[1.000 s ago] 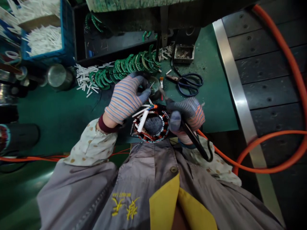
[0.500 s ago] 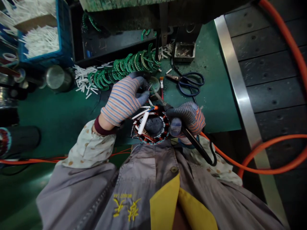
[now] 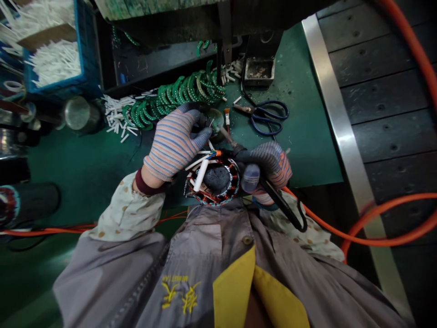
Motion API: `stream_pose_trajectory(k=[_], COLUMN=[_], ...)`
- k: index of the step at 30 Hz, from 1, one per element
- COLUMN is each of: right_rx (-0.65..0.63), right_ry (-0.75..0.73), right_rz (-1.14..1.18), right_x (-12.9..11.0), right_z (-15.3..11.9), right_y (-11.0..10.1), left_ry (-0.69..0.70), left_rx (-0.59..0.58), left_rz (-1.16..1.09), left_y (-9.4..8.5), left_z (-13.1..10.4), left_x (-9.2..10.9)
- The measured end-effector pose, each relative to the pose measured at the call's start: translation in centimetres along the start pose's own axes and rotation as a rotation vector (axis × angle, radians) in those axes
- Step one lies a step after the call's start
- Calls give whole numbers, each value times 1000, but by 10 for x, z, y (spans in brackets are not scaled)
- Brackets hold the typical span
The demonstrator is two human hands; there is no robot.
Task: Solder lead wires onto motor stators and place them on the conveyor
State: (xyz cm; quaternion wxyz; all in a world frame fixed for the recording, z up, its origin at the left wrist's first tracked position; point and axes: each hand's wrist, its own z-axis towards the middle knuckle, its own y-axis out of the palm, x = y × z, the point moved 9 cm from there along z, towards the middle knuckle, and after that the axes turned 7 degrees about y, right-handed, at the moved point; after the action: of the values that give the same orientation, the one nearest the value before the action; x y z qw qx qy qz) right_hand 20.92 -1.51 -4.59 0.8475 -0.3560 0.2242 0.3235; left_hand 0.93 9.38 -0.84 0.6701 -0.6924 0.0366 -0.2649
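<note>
A ring of wires [image 3: 234, 182] sits at the desk's [image 3: 88, 157] near edge. The right hand [image 3: 269, 166] grips a black tool [image 3: 282, 208]; the left hand [image 3: 175, 141] pinches a thin wire [image 3: 211, 123] by a round dish [image 3: 219, 117]. Farther, a metal box [image 3: 259, 83] holds crumbs [image 3: 260, 73], a blue bin [image 3: 88, 48] white tubes [image 3: 56, 64].

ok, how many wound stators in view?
2. One wound stator sits by the right hand, in front of the person; the second stator is at the picture's left edge, partly cut off. More could be hidden.
</note>
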Motion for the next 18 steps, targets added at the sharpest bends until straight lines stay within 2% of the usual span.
stream_pose_trajectory(k=[3, 6, 9, 11, 18], right_rx=[-50, -246, -429, -441, -335], right_ry=[47, 25, 11, 7, 69], right_rz=[-52, -86, -124, -135, -71], right_x=[-1, -7, -8, -9, -2], right_z=[22, 47, 57, 57, 48], right_y=[11, 36, 53, 52, 43], left_ry=[-3, -11, -26, -29, 6], left_rx=[28, 40, 51, 51, -32], left_rz=[17, 36, 27, 13, -99], left_y=[1, 2, 3, 3, 1], left_z=[-1, -1, -1, 0, 13], left_x=[0, 2, 3, 2, -5])
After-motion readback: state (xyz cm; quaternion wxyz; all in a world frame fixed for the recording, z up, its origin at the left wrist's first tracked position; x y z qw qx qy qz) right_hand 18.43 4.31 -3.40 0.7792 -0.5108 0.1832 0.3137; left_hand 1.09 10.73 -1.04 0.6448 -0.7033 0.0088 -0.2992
